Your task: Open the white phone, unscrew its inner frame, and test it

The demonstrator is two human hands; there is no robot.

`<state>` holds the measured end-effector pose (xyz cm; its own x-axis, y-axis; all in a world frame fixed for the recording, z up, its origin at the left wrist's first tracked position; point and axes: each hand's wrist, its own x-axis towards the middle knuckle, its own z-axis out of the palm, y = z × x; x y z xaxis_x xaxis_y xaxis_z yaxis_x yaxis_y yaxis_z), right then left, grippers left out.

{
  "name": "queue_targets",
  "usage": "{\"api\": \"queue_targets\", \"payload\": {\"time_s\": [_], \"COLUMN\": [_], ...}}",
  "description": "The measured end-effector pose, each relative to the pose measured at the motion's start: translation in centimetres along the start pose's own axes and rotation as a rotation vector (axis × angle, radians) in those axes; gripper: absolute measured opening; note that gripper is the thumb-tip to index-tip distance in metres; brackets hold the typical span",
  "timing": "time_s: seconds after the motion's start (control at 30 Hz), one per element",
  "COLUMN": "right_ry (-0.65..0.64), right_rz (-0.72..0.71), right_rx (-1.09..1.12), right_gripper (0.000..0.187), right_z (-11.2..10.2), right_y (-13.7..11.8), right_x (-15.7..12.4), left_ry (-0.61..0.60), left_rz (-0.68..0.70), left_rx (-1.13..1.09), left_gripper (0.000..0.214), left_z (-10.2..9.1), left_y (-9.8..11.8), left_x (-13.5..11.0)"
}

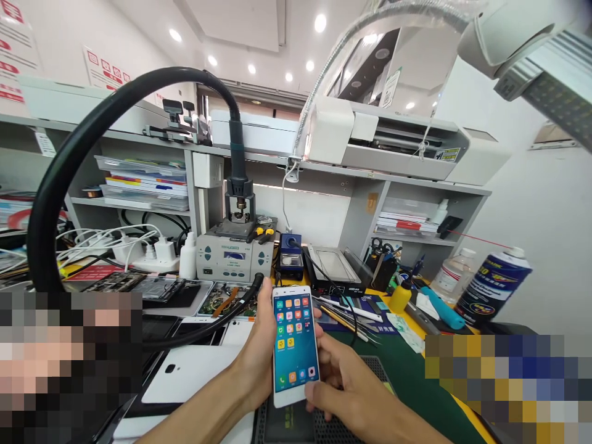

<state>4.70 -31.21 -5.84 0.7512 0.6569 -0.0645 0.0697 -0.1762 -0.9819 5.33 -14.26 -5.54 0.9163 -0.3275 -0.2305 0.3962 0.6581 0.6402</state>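
Phone (296, 364) sits near the middle of the scene, held above a black mat (335, 431). The left hand (256, 348) grips it: thumb along the left edge, fingers wrapped behind, with tips showing at the right edge. The right hand (349, 370) has its thumb at the near right corner and its other fingers curled narrowly beside that edge; I cannot tell whether they touch the back.

A slip looks the likeliest trouble — a loosened left grip could drop the phone onto the mat. A stray press by the right thumb might set off something unwanted, and the left forearm could snag the black hose (203, 336) at its far side.

The phone is slim and white-framed, its screen lit blue — 4 icons line the near row, and 2 yellow icons sit higher up.
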Motion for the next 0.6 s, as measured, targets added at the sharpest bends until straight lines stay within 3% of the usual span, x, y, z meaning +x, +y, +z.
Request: {"api": "queue_targets", "payload": {"time_s": [0.3, 0.4, 0.6], "right_ry": [-0.073, -0.019, 0.132], "right_rz": [0.079, 0.053, 0.081], "right_rx": [0.135, 0.134, -0.018], "right_gripper": [0.077, 0.09, 0.088], "right_z": [0.2, 1.1, 2.1], "right_y": [1.1, 1.1, 0.5], "right_x": [0.3, 0.3, 0.3], "left_ry": [0.067, 0.144, 0.233], "left_rz": [0.035, 0.072, 0.132], "left_rx": [0.024, 0.061, 0.206], "left_gripper": [0.089, 0.088, 0.084], "left_z": [0.3, 0.7, 1.0], "left_y": [0.0, -0.3, -0.9], "left_x": [-0.2, -0.4, -0.7]}}
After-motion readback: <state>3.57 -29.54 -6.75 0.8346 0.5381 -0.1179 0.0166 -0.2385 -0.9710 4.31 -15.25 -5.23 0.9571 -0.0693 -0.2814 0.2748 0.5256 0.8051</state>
